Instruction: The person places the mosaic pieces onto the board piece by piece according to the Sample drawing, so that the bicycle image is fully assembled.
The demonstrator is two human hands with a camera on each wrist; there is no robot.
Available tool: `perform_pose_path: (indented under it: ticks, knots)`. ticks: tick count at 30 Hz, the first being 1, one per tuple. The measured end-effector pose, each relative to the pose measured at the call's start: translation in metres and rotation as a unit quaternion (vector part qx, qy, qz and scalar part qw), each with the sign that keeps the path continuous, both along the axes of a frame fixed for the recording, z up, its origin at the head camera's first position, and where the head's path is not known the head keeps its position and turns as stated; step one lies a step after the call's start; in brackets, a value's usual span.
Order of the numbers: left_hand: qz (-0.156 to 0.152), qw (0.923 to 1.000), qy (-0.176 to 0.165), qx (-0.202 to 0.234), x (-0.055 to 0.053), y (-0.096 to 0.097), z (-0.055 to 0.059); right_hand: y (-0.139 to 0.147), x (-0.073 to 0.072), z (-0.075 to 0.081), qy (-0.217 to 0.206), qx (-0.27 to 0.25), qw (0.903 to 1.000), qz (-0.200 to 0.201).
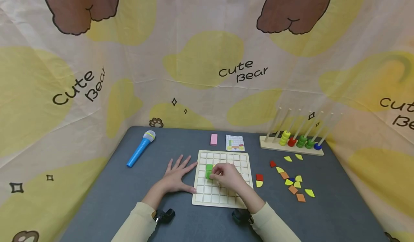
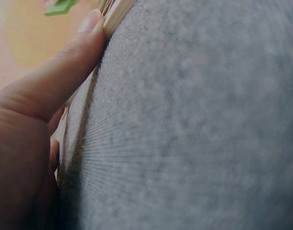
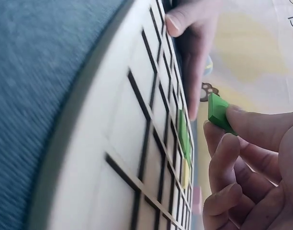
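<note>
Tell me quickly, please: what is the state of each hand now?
Left hand: open, fingers spread, thumb touching the grid board.
Right hand: closed, pinching a green tile.

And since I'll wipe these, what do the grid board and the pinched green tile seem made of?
Grid board: probably wood, matte, from its pale tan colour and layered-looking edge. Green tile: smooth-looking; painted wood or plastic, since the even colour fits both.
</note>
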State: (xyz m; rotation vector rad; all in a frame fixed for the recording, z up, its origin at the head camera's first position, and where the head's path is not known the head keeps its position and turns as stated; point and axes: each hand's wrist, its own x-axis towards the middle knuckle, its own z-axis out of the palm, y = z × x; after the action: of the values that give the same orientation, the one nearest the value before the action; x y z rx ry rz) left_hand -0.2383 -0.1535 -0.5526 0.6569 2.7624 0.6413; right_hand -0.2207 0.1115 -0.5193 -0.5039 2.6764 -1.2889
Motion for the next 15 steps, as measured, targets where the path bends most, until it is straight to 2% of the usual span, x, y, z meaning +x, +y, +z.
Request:
perform_pose_path:
  ticks: [8,15]
  knots:
    - [0.0,1.0,-0.001,-0.004,0.0001,-0.0003,0.0015,-0.0068,0.0032,-0.0078,-0.008,0.032,0.9995,0.002]
    - [-0.002,1.0,0.0,-0.008,-0.0004,0.0,0.0005,-0.0088,0.0029,-0.0103,0.004,0.041,0.9991,0.001]
